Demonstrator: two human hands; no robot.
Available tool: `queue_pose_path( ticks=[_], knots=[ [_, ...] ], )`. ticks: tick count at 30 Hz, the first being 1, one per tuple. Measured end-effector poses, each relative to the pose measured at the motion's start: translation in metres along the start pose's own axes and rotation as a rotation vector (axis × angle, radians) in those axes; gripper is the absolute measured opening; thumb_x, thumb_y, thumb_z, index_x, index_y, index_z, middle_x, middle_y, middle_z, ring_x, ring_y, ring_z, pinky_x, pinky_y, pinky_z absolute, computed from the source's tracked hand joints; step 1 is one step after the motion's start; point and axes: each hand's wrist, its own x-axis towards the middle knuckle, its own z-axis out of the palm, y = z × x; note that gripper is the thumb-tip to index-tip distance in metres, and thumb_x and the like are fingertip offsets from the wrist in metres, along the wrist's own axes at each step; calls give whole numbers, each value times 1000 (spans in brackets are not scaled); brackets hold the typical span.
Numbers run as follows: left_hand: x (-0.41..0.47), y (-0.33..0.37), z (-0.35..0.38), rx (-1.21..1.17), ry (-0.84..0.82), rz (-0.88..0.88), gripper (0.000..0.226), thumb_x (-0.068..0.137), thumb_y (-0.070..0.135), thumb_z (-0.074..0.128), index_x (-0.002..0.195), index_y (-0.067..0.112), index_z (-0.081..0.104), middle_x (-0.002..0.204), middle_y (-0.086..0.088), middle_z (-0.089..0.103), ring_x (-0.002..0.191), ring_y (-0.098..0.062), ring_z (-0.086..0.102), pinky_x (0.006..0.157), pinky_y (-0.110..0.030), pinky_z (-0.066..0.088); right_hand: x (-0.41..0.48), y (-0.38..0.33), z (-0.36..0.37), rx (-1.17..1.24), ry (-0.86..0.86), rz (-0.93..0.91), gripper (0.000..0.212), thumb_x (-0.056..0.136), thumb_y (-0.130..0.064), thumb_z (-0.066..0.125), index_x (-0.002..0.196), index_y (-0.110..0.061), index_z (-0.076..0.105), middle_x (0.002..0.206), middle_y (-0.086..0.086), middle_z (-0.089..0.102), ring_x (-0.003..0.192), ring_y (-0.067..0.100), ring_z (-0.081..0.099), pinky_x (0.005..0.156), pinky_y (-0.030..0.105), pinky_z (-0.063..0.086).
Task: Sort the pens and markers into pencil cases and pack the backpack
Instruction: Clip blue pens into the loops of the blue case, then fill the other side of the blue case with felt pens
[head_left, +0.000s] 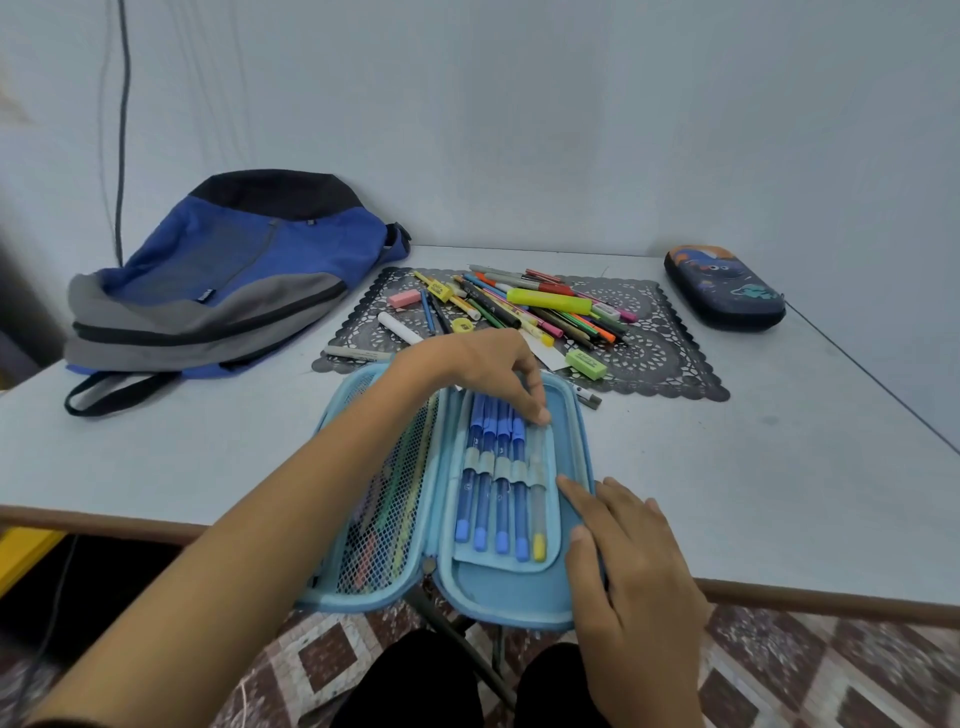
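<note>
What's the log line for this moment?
left hand: fingertips on top end of yellow-capped pen, grip unclear | right hand: fingers straight on light blue pencil case | loose pens: on mat | backpack: on table

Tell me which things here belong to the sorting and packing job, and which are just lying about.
Job: open light-blue fabric pencil case; blue plastic pens in its loops; clear pen with yellow cap; loose pile of coloured pens and markers; blue-and-grey fabric backpack; closed dark-blue cartoon-print pencil case.
Lying about: dark lace placemat; pink eraser; green eraser; grey wall cable.
</note>
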Motion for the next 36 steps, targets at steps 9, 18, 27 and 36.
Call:
queue_pose_path(
  ticks=[9,18,27,36],
  knots=[
    [-31,21,27,252,410,96,27,88,46,63,110,30,65,109,8,52,109,-14,51,93,-37,37,0,2,1,-6,27,-26,46,89,-30,35,119,-22,68,115,1,67,115,10,49,106,34,30],
    [-31,27,42,315,328,-27,38,86,54,58,115,30,60,98,7,52,96,-16,48,96,-42,30,-1,1,3,14,-12,29,50,89,-35,32,124,-24,65,120,-5,65,119,7,46,108,31,27],
    [-70,2,16,-514,506,41,23,87,32,61,97,13,69,87,6,66,79,-8,60,73,-22,46,1,1,0,21,-21,36,49,87,-37,35,125,-29,65,121,-7,65,120,3,44,110,23,21],
    [-90,-20,43,-898,809,20,19,91,7,62,109,8,67,76,10,66,65,-1,58,61,-11,46,15,-10,-26,70,-389,133,47,84,-62,37,129,-54,45,144,-34,28,133,-5,30,111,34,36]
  ],
)
